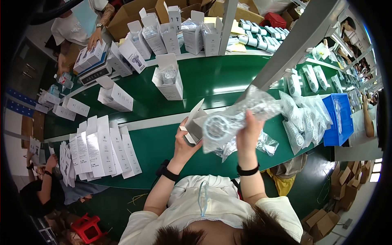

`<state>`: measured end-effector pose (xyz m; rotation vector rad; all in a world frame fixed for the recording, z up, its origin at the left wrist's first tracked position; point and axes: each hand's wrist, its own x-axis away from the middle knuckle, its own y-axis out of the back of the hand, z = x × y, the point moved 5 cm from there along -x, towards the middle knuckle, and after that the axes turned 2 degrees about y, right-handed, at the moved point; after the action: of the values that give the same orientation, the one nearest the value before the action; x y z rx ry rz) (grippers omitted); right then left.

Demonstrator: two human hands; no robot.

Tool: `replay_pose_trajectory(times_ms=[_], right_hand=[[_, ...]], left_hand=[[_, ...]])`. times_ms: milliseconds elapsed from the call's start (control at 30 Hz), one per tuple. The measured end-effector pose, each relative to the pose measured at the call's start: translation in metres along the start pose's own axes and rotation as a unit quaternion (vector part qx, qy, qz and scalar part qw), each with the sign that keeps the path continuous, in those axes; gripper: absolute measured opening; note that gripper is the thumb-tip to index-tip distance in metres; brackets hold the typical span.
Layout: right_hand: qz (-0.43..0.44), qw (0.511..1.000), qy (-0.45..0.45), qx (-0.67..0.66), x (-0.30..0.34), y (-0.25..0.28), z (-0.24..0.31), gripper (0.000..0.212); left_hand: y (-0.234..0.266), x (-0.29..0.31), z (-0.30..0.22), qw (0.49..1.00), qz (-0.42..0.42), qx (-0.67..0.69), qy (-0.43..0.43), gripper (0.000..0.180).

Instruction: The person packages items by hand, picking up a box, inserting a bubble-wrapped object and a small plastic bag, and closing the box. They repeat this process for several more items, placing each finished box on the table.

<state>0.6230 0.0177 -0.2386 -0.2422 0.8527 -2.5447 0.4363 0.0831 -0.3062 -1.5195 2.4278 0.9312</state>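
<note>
From where I stand, the left hand (184, 146) is curled around an open white box (194, 127), thumb and fingers gripping its sides. The right hand (248, 134) is closed on a clear plastic bag (228, 122) with a pale, ring-ended device inside, held just right of the box and overlapping its edge. Both are above the green bench (159, 163), between the hands. Some of the right fingers disappear behind the crinkled plastic, whose glare blurs the device's shape; smaller bagged parts (267, 143) underneath are partly covered.
</note>
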Motion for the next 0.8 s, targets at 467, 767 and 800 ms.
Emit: replay_pose_trajectory(times_ms=[467, 767, 800], right_hand=[[0.280, 0.785, 0.242, 0.496, 0.004, 0.044, -0.046, 0.033], [0.129, 0.641, -0.074, 0.753, -0.105, 0.232, -0.066, 0.051], [0.133, 0.669, -0.113, 0.723, -0.104, 0.235, -0.070, 0.049]], left_hand=[[0.032, 0.045, 0.035, 0.999, -0.012, -0.023, -0.019, 0.079], [0.053, 0.014, -0.017, 0.994, 0.081, -0.058, 0.051, 0.041], [0.056, 0.015, -0.015, 0.992, 0.067, -0.068, 0.082, 0.032]])
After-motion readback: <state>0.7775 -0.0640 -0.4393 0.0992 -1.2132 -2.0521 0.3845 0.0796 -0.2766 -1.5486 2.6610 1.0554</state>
